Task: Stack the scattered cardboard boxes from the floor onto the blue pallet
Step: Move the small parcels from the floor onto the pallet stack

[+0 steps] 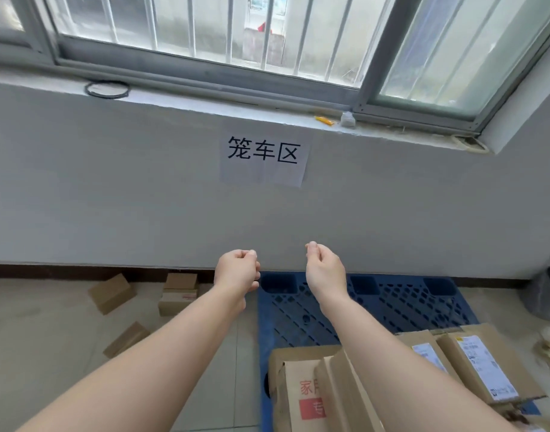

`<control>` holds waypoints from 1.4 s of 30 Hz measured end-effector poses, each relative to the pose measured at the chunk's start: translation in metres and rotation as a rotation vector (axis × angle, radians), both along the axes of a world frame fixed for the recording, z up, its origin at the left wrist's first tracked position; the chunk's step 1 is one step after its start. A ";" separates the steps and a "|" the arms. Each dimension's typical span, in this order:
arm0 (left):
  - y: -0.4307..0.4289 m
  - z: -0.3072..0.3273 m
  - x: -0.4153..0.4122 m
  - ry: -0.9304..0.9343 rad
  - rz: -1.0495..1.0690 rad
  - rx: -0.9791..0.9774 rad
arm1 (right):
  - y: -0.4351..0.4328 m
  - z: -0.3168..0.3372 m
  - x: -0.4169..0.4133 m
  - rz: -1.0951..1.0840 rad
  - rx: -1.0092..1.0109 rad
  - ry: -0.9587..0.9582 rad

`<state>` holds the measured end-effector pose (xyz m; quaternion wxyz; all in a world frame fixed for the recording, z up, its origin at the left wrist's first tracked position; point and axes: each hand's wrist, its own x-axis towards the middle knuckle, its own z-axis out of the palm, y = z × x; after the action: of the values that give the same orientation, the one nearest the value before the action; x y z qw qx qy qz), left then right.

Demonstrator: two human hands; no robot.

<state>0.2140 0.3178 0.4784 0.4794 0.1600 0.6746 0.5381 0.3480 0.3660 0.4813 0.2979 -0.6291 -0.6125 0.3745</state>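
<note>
The blue pallet (392,302) lies on the floor against the wall, its far part bare. Several cardboard boxes rest on its near part: one with red print (298,388) and labelled ones (482,363) to the right. On the tiled floor to the left lie a tilted box (111,293), two boxes stacked (177,296) by the wall, and a flat box (127,338) partly behind my left forearm. My left hand (237,271) and my right hand (325,269) are held out above the pallet's far edge, fingers loosely curled, holding nothing.
A grey wall with a paper sign (262,159) stands right behind the pallet, under a barred window. A dark bin (548,294) sits in the right corner. Pale tiled floor (49,338) stretches out to the left.
</note>
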 end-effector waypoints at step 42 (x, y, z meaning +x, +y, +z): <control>0.152 -0.284 -0.281 -0.089 0.577 -0.328 | 0.201 -0.262 -0.319 0.458 -0.297 -0.145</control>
<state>-0.0668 0.4702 0.1949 0.3556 -0.1403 0.7481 0.5425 0.0294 0.5666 0.2194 0.0653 -0.5363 -0.6970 0.4716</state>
